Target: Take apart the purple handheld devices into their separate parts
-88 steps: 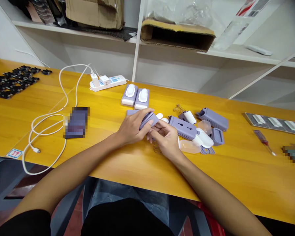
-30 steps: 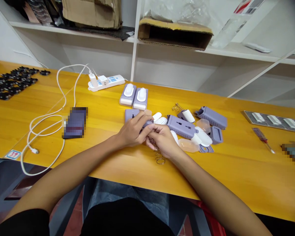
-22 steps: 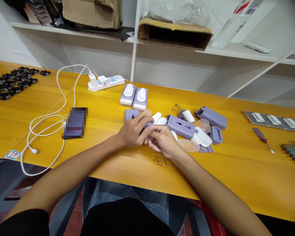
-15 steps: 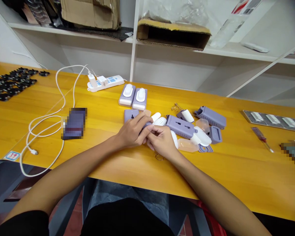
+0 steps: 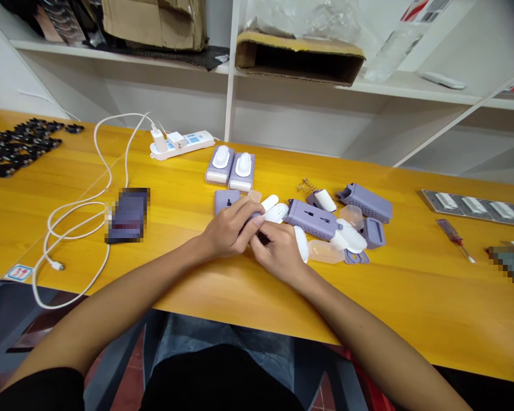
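Observation:
My left hand (image 5: 228, 229) is closed around a small purple plastic part (image 5: 255, 217), mostly hidden by the fingers. Against it, my right hand (image 5: 281, 249) has its fingers bent in a pinch; what lies between them is hidden. Just beyond my hands are a purple housing (image 5: 226, 200) and white ribbed pieces (image 5: 276, 212). Right of them lies a long purple housing (image 5: 312, 219) with two slots. A clear amber cover (image 5: 325, 251) and a white oval piece (image 5: 352, 236) rest close to my right hand.
Two purple-and-white units (image 5: 241, 171) stand near a power strip (image 5: 182, 145). A coil spring (image 5: 306, 185) and purple shells (image 5: 365, 203) lie behind. A screwdriver (image 5: 454, 237) and metal strip (image 5: 428, 201) are right; a white cable (image 5: 47, 240) and blurred dark object (image 5: 128, 217) left.
My right hand has shifted slightly up, and its fingers have curled in more. The thin wire loop seen below it earlier no longer shows. My left hand keeps its hold.

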### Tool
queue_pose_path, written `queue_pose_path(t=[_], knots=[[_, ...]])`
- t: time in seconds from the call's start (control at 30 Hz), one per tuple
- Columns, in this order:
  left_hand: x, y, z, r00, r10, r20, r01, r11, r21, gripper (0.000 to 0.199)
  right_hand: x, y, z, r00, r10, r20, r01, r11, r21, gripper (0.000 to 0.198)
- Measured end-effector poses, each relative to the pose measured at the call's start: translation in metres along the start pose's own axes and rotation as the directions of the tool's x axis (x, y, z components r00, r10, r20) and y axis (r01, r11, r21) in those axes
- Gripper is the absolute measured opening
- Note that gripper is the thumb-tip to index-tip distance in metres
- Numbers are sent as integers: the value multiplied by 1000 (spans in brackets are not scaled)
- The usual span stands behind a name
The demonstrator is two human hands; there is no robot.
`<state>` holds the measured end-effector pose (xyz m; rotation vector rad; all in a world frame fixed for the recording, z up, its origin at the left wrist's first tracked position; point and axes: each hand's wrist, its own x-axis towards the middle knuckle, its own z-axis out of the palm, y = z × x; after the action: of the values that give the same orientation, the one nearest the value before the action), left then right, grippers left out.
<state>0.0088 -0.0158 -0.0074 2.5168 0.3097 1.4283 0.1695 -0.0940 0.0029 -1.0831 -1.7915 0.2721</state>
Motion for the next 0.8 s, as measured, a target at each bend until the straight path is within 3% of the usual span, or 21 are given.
queue_pose_path(t=[0.1,0.2,0.3,0.47,0.6,0.7,0.8], knots=[[-1,-2,0,999,-32,16,32,999,25,14,2,-3,-1,961,259,97,-271,951,148,32],[-2,-2,0,998,-44,41,41,998,52,15,5,-5,-2,843,456,286,-535,769,351,35],[-2,-2,0,999,-19,42,16,998,67,14,8,-4,-3,741,497,452,-672,570,474,38],[-1,-2,-1,997,-24,77,18,996,82,15,10,-3,-6,622,557,551,-778,357,517,40],[-1,-1,-2,995,-30,90,23,996,85,15,13,-5,-10,541,575,614,-819,194,540,28],[-1,0,-2,996,-12,93,3,995,100,15,16,-8,-13,510,558,654,-816,75,573,22],[-1,0,-1,996,-4,92,-6,994,110,16,18,-11,-14,498,575,649,-802,20,597,22]])
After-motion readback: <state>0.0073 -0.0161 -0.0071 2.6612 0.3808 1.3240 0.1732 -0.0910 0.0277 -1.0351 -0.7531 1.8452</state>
